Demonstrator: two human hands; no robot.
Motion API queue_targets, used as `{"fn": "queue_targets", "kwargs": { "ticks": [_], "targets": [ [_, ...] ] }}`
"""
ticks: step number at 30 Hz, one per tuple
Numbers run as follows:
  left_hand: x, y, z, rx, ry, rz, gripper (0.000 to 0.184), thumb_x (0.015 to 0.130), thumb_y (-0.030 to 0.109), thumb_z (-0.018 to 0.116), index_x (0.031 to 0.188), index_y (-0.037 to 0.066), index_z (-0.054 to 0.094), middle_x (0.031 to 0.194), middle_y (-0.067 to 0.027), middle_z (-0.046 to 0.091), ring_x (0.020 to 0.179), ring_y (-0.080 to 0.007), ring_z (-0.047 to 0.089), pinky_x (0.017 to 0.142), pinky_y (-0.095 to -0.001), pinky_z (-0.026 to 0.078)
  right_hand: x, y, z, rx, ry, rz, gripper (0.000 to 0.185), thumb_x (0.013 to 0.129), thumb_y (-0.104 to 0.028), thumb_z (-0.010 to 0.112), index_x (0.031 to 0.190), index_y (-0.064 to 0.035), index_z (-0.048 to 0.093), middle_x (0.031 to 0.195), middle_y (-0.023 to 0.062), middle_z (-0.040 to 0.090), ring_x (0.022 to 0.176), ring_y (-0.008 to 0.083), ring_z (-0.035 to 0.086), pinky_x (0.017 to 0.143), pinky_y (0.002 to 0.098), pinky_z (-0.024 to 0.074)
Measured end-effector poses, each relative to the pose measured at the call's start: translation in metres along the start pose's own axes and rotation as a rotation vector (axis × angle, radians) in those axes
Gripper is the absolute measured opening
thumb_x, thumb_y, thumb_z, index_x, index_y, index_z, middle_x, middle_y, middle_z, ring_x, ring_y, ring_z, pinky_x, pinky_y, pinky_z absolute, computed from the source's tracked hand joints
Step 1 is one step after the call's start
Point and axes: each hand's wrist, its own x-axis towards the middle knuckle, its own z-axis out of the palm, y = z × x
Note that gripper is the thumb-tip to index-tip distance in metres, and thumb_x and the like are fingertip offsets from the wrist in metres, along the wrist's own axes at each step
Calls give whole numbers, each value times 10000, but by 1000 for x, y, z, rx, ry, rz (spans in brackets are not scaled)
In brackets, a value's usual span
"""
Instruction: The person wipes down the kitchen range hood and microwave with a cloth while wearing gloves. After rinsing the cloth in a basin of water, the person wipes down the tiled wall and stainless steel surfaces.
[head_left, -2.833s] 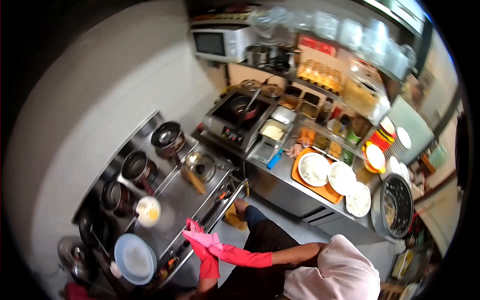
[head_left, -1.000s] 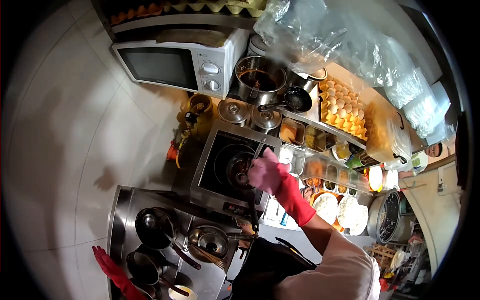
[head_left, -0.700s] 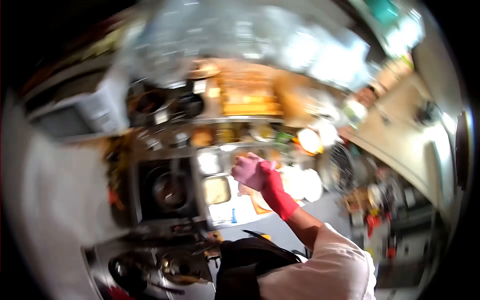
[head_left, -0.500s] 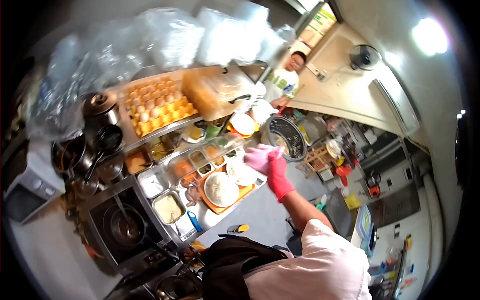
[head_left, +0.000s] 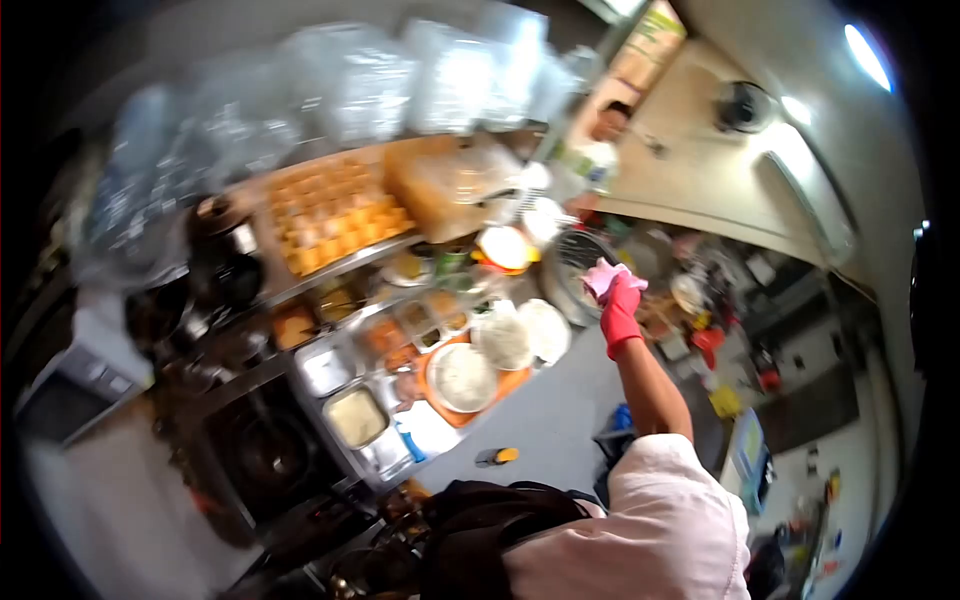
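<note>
My right hand [head_left: 617, 298], in a red rubber glove, is stretched out, closed on a crumpled pink cloth [head_left: 606, 277]. It appears over or in front of the large dark pot [head_left: 562, 268] at the counter's far end. Three white bowls of rice stand nearby, the nearest bowl [head_left: 462, 378] and the middle one on an orange tray [head_left: 512, 383]. The frame is blurred, so the fingers are not sharp. My left hand is out of view.
An induction cooker [head_left: 268, 450] with a pan stands lower left. Egg trays [head_left: 335, 215] and a plastic box [head_left: 450, 180] sit on the shelf above the food containers. A person [head_left: 600, 150] stands beyond the counter. A bottle [head_left: 506, 455] is on the floor.
The view has swung from the microwave and stoves toward the right. My right hand with the pink cloth has moved from over the cooker, past the rice bowls, to the large pot. My left hand left view.
</note>
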Motion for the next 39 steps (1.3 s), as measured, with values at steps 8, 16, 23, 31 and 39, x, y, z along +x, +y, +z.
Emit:
{"fn": "queue_targets", "kwargs": {
  "ticks": [8, 16, 23, 31, 39],
  "targets": [
    [-60, 6, -59, -292, 319, -487, 542, 1096, 267, 476, 1527, -55, 409, 1462, -204, 541, 1309, -282, 535, 1106, -367, 389, -292, -295, 211, 808, -1011, 97, 231, 967, -272, 747, 1098, -81, 754, 881, -46, 701, 738, 57, 607, 658, 232, 477],
    [-209, -25, -93, 107, 593, -399, 371, 1046, 167, 533, 1334, -59, 593, 1299, -216, 653, 1200, -269, 635, 1010, -349, 485, -628, -467, 251, 723, -1919, 267, 308, 985, -243, 714, 1190, -14, 695, 1019, 91, 747, 841, 204, 709, 793, 330, 572],
    [-365, -33, -81, 114, 655, -651, 504, 1056, 220, 568, 1473, -47, 471, 1361, -220, 616, 1016, -270, 670, 843, -391, 553, -886, -598, 403, 855, -1803, -59, 441, 986, -337, 630, 1238, 25, 619, 1023, 155, 721, 909, 230, 672, 779, 376, 534],
    [-323, -19, -105, 54, 688, -795, 498, 1057, 227, 568, 1475, -29, 476, 1367, -220, 614, 1041, -264, 662, 859, -385, 549, -908, -853, 225, 1237, -1890, 62, 656, 1034, -616, 292, 907, -54, 606, 629, 159, 598, 482, 291, 517, 475, 407, 437],
    [-315, -14, -133, 52, 684, -837, 493, 1057, 233, 567, 1477, -10, 480, 1373, -221, 611, 1067, -259, 655, 875, -379, 545, -1105, -835, -51, 2170, -1976, -26, 161, 971, -149, 608, 1097, -81, 681, 1018, 87, 692, 1059, 266, 643, 1036, 404, 499]
  ]
}}
